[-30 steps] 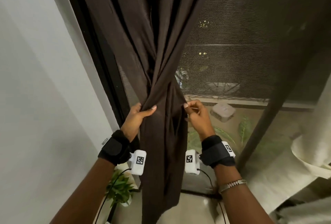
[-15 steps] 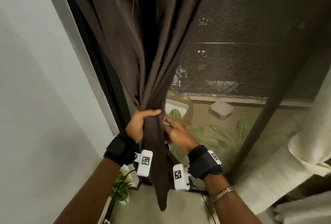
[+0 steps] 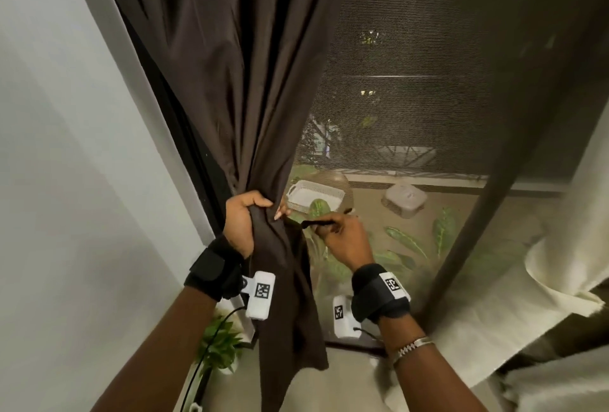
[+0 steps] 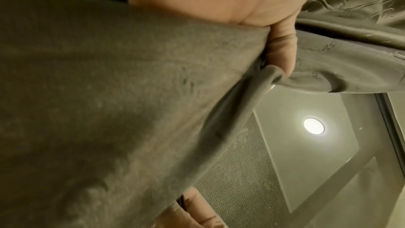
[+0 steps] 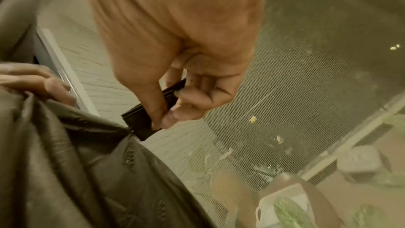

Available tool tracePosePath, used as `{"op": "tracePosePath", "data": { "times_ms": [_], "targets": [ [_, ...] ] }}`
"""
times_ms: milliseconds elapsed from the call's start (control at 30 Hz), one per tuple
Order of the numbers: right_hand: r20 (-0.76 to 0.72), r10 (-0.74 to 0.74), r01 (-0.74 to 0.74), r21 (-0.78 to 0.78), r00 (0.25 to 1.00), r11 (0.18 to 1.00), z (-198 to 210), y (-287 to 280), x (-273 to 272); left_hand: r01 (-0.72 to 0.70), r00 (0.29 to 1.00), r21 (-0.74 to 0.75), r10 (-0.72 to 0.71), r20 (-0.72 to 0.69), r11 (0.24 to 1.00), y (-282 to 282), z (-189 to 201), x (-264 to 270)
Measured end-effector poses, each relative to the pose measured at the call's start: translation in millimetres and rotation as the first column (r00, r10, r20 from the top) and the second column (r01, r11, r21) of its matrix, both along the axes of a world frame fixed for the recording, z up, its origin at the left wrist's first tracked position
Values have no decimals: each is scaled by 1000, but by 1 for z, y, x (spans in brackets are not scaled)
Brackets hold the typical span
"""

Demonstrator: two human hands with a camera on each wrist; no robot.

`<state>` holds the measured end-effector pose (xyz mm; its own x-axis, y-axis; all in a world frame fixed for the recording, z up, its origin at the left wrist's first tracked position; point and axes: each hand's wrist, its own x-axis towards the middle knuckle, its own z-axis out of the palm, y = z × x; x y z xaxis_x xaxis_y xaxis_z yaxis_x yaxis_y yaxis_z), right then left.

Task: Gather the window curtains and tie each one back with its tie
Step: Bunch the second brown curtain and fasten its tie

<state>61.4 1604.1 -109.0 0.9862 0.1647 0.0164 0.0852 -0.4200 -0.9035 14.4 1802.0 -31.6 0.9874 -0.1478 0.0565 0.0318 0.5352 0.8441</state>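
Left hand [image 3: 242, 223] clenches gathered dark curtain [image 3: 276, 263] at window's left; right hand [image 3: 342, 240] just right of bundle, fingers [image 5: 168, 119] pinching flat black tie [image 3: 316, 223], strap running leftward to the fabric

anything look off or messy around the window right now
Nothing stands out. The left hand grips the gathered brown curtain, the right hand pinches the dark tie, not yet wrapped. A cream curtain hangs loose at right.
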Motion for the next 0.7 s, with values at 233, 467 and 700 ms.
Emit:
{"op": "tracePosePath", "data": {
  "times_ms": [233, 467, 700],
  "targets": [
    [91, 51, -48, -30, 995, 998, 0, -15, 13, -229, 968, 242, 247, -48, 943, -9, -12, -6],
    [99, 54, -74, 212, 994, 974, 30, -26, 9, -147, 987, 544, 159, 26, 826, 9, -33, -1],
    [188, -127, 74, 262, 974, 962, 39, -35, 16, -42, 992, 345, 80, -94, 938, -2, -51, -4]
  ]
}}
